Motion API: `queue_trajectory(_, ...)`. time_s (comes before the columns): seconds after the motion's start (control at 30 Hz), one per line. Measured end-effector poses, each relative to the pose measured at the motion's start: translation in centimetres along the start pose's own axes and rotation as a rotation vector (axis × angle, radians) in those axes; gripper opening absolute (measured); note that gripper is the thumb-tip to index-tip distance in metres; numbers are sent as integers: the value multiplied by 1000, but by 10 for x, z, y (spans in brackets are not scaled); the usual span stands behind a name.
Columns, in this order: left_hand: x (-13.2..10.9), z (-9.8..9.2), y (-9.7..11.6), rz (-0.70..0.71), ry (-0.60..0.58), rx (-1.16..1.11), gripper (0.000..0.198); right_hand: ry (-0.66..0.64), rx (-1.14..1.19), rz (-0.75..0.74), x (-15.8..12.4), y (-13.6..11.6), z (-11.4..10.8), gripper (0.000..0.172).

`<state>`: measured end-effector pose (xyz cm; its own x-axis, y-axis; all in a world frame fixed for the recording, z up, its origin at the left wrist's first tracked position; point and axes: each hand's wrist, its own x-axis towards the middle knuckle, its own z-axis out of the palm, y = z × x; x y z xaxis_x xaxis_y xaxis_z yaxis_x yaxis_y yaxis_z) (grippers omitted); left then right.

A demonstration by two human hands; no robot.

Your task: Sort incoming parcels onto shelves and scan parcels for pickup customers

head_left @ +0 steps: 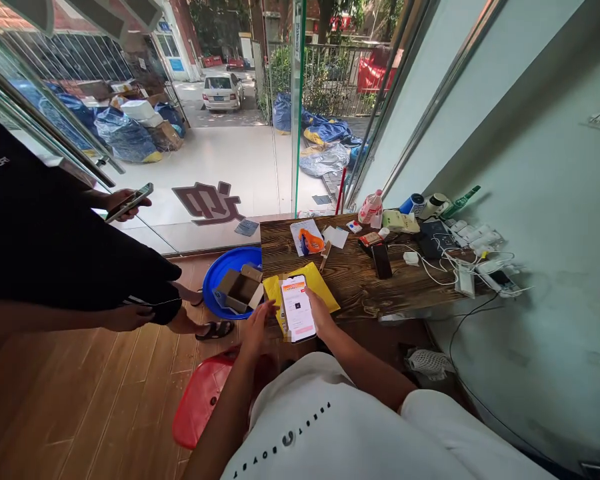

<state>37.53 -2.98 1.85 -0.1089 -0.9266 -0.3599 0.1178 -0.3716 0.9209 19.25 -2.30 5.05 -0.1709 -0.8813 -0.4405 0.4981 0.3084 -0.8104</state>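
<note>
A phone with a lit white and orange screen (pixel 299 313) is upright in front of me, and my right hand (pixel 319 312) holds it by its right edge. My left hand (pixel 260 323) is just left of the phone, fingers apart, with nothing in it. Beneath the phone, a yellow mailer (pixel 320 283) lies on the near left part of the dark wooden table (pixel 350 287). Beyond the mailer are a knife-like tool (pixel 325 256) and a white sheet with an orange item (pixel 310 241).
A person in black stands at left holding a phone (pixel 130 202). A blue tub (pixel 211 280) with an open cardboard box (pixel 240 288) adjoins the table. A red stool (pixel 200 403) stands below. Chargers, cables (pixel 445 267), a dark phone (pixel 381 261) and bottles crowd the right side.
</note>
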Motion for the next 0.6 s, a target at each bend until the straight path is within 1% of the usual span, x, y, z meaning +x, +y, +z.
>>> queue_trajectory(0.1,14,23,18,22,-38,-69,56,-39,-16,-18,-7,-2,0,44)
queue_trajectory(0.2,19,38,29,9,4,-99,56,-45,-47,-51,-11,-4,-2,42)
queue_trajectory(0.3,21,44,31,15,29,-91,52,-53,-64,-81,-12,-4,-5,41)
queue_trajectory(0.4,22,46,30,44,25,-85,45,-54,-59,-73,-11,-5,-8,40)
queue_trajectory(0.6,26,52,30,61,15,-85,43,-13,-42,-52,-9,-3,-12,41)
